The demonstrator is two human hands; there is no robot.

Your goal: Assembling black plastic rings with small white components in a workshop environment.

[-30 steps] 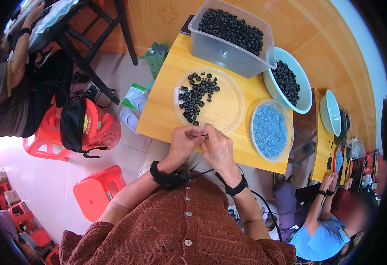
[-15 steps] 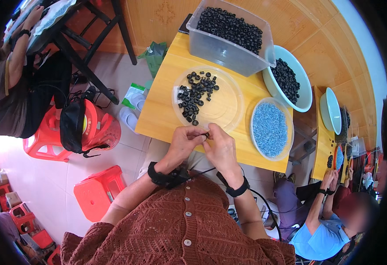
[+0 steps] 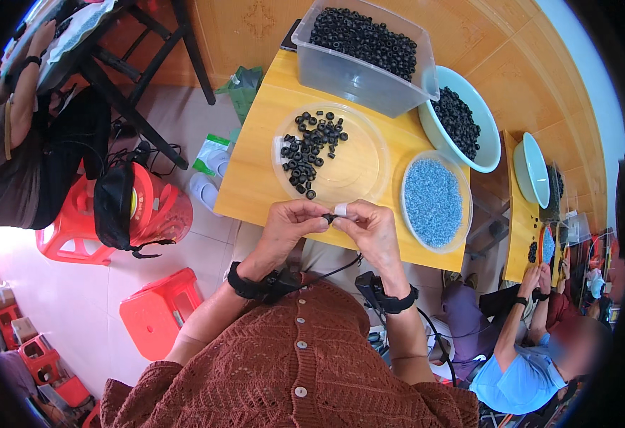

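Note:
Both hands meet just in front of the table's near edge. My left hand [image 3: 284, 230] pinches a small black ring-like piece [image 3: 328, 218] between thumb and fingers. My right hand [image 3: 373, 232] closes on the same piece from the other side. A white band [image 3: 340, 210] shows round a fingertip of that hand. Beyond the hands is a shallow clear round tray [image 3: 364, 167], with loose black ring-like pieces [image 3: 311, 153] gathered on its left side. To the right stands a clear round tub [image 3: 462, 232] of pale blue granules [image 3: 432, 203].
A clear plastic bin [image 3: 359, 82] and a pale green basin [image 3: 493, 153], both holding black pieces, stand at the back of the yellow table [image 3: 252, 189]. A red stool [image 3: 148, 321] is at lower left. People sit at tables on both sides.
My right hand has turned and shifted right, so its white-banded finger shows. My left hand has moved slightly left. The small black piece stays between them.

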